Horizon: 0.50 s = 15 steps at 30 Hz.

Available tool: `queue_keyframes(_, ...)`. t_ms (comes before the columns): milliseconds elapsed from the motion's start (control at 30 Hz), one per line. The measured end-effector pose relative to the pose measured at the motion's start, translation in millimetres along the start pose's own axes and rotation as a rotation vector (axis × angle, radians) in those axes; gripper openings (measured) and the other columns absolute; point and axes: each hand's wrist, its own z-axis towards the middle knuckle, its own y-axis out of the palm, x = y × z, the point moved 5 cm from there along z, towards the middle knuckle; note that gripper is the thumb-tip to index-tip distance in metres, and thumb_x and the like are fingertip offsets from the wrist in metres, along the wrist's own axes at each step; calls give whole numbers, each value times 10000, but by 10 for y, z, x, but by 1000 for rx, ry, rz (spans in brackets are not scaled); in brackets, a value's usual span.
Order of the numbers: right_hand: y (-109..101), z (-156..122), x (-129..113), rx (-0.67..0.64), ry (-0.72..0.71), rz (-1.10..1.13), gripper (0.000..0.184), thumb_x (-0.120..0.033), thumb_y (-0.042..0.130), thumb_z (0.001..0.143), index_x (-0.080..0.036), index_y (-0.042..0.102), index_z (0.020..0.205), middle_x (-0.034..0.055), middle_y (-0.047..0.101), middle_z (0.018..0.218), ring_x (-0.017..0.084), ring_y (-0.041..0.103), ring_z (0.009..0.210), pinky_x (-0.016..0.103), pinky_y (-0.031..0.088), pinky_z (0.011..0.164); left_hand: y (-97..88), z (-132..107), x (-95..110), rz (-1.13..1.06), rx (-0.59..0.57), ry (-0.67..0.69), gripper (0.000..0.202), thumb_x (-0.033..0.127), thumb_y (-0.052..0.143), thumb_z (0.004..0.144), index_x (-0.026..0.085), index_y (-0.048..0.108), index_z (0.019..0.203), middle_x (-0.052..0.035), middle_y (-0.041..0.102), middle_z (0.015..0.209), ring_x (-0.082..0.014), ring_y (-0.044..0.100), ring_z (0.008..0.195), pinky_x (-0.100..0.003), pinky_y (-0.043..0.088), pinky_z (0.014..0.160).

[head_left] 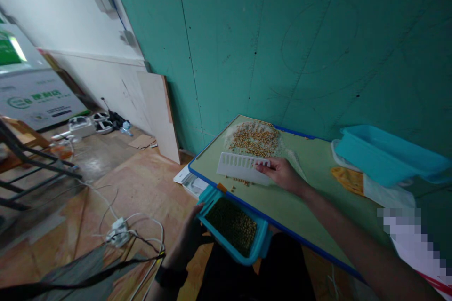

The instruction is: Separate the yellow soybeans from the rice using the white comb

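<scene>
My right hand [282,175] is closed on the end of a white plastic scraper with a row of slots [236,165]; it stands on the tabletop [282,211]. Behind it lies a heap of yellow soybeans [252,136] mixed with white grains, and a few beans [243,181] lie on its near side. My left hand [195,231] grips the left side of a blue plastic container [247,258], held below the table's near edge. Small dark green beans [224,216] and yellow beans [248,226] are inside it. Some left fingers are hidden beneath the container.
At the table's right end a larger turquoise bin [381,155] sits by an orange-and-white cloth [348,181]. A green wall [268,56] runs along the back. On the floor at left are a power strip with cables [119,233] and a dark metal frame [31,169].
</scene>
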Motion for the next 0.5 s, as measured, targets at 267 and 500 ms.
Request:
queue_keyframes(267,14,-47,-34,-51,16,41,477,-663,814,903,-193,865,841,49,776,731,232,708,716,314,566,590,-37,42,-19,20,53,-52,599,731,761,873,237,808,1209,-111,798,1065,-353,732,1041,-517,647,880)
queue_keyframes(500,2,-49,-24,-85,42,46,543,-716,800,882,-181,850,810,30,744,711,215,670,693,311,531,599,-81,49,26,28,89,-22,613,715,751,888,243,767,1278,-106,802,1109,-352,745,1040,-527,658,860)
